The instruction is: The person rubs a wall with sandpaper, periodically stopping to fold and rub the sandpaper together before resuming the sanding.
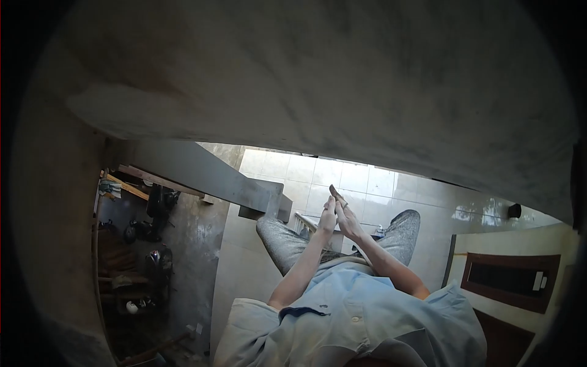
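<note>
Near the middle of the head view, my left hand [328, 216] and my right hand [346, 219] meet with their palms turned toward each other. The fingers of my right hand reach farther forward, and their dark tips show above my left hand. My left hand's fingers lie flat against the right hand. No held object can be made out between them. Both forearms rest low over my lap, above grey trousers [282, 241] and a light blue shirt [367, 306].
A large pale surface [318, 73] fills the upper view. Beyond my knees is a tiled floor [351, 177]. At left stand a grey beam [214, 174] and dark motorbikes [156, 202]. A wooden-framed panel [510, 278] and a small dark cylinder [515, 211] are at right.
</note>
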Demonstrator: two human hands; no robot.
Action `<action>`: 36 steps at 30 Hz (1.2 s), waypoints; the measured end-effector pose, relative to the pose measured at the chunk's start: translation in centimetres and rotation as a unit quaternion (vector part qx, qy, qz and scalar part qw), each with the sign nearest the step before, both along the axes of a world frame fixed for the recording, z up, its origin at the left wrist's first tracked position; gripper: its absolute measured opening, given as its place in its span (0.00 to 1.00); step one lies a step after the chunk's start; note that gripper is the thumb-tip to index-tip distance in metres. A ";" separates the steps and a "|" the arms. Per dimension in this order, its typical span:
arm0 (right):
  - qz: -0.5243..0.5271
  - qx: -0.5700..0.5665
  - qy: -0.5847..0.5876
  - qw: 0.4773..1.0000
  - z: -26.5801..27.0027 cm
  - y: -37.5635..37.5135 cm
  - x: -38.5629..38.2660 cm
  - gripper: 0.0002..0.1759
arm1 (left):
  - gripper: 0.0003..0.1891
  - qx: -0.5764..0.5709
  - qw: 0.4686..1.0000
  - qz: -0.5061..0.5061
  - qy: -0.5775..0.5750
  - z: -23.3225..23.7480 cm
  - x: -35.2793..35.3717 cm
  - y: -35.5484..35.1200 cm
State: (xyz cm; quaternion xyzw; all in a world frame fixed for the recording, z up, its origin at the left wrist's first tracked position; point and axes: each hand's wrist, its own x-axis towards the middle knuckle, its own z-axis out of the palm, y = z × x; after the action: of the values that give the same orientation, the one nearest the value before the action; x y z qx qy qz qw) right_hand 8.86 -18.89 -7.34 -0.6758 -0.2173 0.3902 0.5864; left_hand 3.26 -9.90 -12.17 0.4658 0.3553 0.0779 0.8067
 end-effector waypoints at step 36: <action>-0.078 0.024 -0.103 0.991 0.0 -1.0 -1.1 0.22 | 0.21 0.321 0.927 -0.189 -0.035 3.1 -2.4 0.2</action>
State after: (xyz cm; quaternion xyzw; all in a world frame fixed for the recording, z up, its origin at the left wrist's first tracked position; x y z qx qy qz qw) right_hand 7.79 -19.91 -7.38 -0.7132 -0.2325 0.2657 0.6055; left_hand 0.88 -9.71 -9.04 0.7556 0.1879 0.0503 0.6254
